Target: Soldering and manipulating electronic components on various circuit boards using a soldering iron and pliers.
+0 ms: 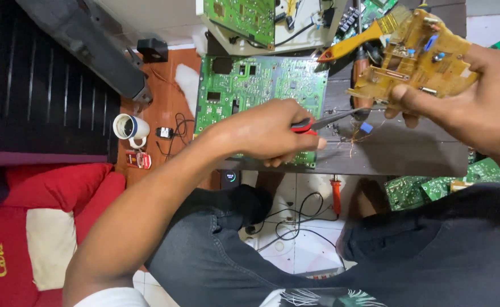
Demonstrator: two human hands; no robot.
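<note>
Two hands on the job: pliers at centre frame, tan board lifted at upper right.

Starting at far left, a red cushion (45, 227) looks soft and plump at lower left, with a white mug (129, 128) standing on the orange floor just above it. Moving to centre, the left hand (270, 133) is clenched around red-handled pliers (326, 120), their slim metal nose pointing right toward the tan circuit board (417, 54). Under that hand lies a flat green circuit board (250, 85), densely studded, on the grey worktop (398, 150). At upper right, the right hand (477, 108) grasps the tan board by its lower edge, holding it tilted off the bench. Components remain seated on it, so I judge the stripping only partly done. Loose copper wire bits (355, 139) lie on the worktop below the pliers.
</note>
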